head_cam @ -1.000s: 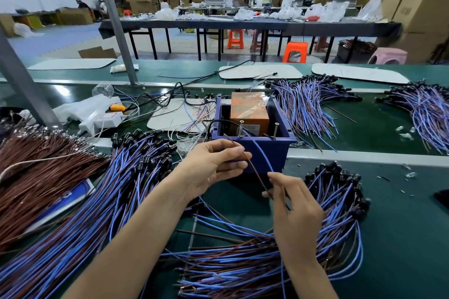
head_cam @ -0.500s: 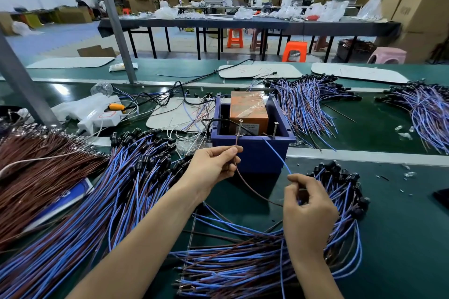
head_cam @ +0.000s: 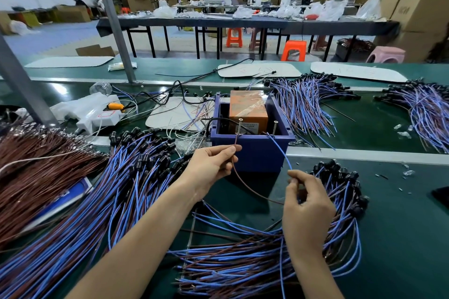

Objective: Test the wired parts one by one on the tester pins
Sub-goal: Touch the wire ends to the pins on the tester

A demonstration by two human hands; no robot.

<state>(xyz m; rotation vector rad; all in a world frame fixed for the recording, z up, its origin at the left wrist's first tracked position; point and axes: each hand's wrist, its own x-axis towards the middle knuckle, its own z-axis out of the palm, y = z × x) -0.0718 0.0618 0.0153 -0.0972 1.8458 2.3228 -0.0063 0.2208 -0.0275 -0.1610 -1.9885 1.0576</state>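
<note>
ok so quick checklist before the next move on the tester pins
1. Left hand pinches brown wire: ok.
2. Right hand pinches blue wire: ok.
3. Brown wire tip on left pin: cannot tell, it is right at the pin.
4. Blue wire tip on right pin: not ok, it looks just short of it.
5. Tester reading: cannot tell, no display shows.

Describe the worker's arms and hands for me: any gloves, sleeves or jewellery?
No gloves: the left hand and right hand are bare, with no ring, watch or wristband showing. The left forearm and right forearm are bare too, down to the picture's bottom edge; no sleeve is in view.
</note>
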